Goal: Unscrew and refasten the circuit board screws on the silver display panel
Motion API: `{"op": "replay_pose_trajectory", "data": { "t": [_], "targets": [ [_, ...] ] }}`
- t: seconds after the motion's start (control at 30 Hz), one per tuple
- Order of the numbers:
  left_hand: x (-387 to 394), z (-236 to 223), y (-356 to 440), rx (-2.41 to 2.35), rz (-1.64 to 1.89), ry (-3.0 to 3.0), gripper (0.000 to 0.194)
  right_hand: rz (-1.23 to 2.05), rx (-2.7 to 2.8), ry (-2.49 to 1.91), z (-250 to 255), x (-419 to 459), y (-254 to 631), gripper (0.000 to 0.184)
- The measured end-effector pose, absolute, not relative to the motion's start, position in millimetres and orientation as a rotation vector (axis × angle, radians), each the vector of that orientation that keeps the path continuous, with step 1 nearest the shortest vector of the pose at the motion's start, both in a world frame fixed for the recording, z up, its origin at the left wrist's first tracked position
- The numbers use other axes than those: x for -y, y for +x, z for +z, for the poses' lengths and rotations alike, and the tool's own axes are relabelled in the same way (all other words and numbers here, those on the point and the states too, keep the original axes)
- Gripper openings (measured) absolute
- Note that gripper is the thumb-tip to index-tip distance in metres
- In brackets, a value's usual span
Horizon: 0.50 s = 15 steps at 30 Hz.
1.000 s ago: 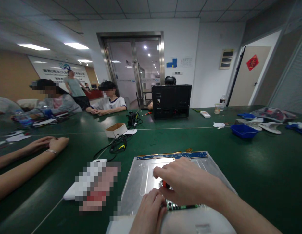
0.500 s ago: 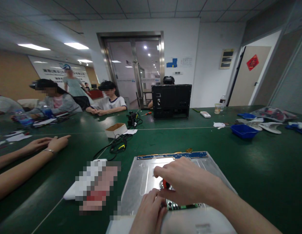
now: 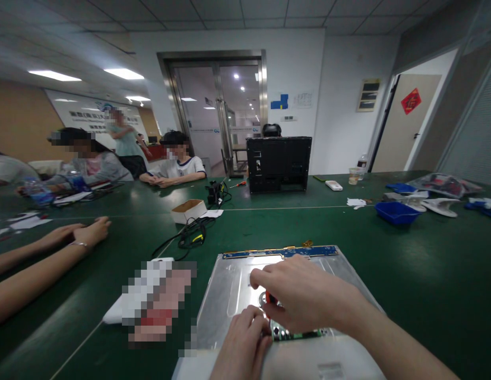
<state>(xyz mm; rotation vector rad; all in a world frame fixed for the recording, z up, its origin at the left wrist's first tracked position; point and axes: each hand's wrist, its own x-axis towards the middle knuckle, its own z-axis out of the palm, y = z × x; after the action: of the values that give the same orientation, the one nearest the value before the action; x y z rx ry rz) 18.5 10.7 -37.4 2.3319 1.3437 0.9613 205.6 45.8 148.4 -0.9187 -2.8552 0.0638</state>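
A metal display panel lies flat on the table in front of me, with a blue circuit strip along its far edge. My right hand is closed around an orange-handled screwdriver, held over the panel; only a bit of its handle shows. Under that hand is a green circuit board, partly covered. Close beside the screwdriver, my left hand rests at the board's left end with its fingers curled together. What those fingertips hold, if anything, is hidden.
Left of the panel lie a white, partly blurred object and black cables by a small open box. A blue tray sits to the right. A black monitor back stands opposite. A co-worker's hands rest at left.
My hands stay nearly in place, with a slight shift of the fingers at the screwdriver. The co-worker's hands at left have drawn together, and the standing person in the background has moved an arm.
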Motion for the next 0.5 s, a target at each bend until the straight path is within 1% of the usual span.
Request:
{"op": "replay_pose_trajectory", "data": {
  "t": [0.5],
  "targets": [
    [-9.0, -34.9, 18.3, -1.363, 0.921, 2.361, 0.023, 0.049, 2.825, -0.899, 149.0, -45.8, 206.1, 0.027]
  ]
}}
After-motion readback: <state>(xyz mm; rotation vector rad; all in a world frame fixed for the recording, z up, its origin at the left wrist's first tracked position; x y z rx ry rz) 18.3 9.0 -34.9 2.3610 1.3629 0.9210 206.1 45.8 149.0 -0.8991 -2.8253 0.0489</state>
